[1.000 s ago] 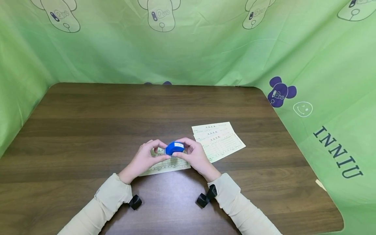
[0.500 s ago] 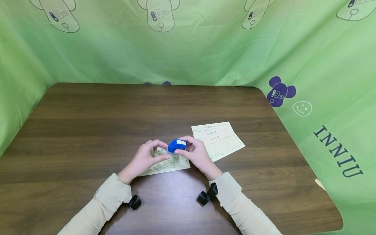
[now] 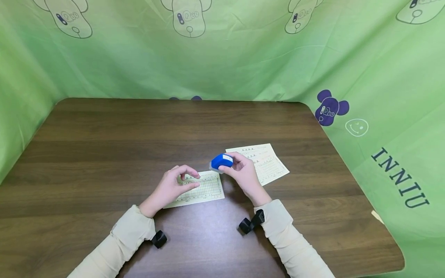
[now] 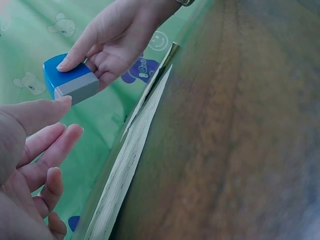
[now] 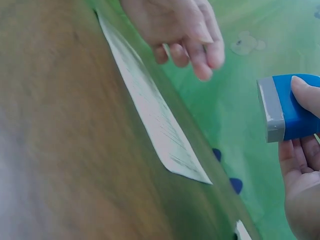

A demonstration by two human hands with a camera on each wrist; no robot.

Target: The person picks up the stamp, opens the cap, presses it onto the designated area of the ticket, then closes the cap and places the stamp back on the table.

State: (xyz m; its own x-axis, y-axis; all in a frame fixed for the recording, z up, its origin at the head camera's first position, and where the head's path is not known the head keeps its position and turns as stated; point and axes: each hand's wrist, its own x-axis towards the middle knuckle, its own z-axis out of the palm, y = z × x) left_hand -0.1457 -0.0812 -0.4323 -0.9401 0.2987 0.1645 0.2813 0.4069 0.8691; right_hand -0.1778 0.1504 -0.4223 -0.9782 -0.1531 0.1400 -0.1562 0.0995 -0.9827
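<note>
My right hand (image 3: 246,174) pinches a blue stamp (image 3: 221,161) with a grey base and a white label on top, thumb on one side and fingers on the other. It is held up over the gap between the printed form sheets. In the right wrist view the grey end of the stamp (image 5: 295,107) faces my other hand. My left hand (image 3: 171,188) holds nothing; its thumb and fingers are apart and loosely bent. Under it lies one printed form (image 3: 206,188) with a grid. The left wrist view shows the stamp (image 4: 70,77) beyond my left thumb tip.
Several overlapping printed sheets (image 3: 272,166) lie to the right on the brown wooden table (image 3: 139,127), partly behind my right hand. A green patterned cloth (image 3: 243,58) hangs around the table's back and sides. A small pale piece (image 3: 377,217) shows at the right edge.
My right hand has carried the stamp up and to the right, away from my left hand, whose fingers were at its other side. My left hand has stayed in place.
</note>
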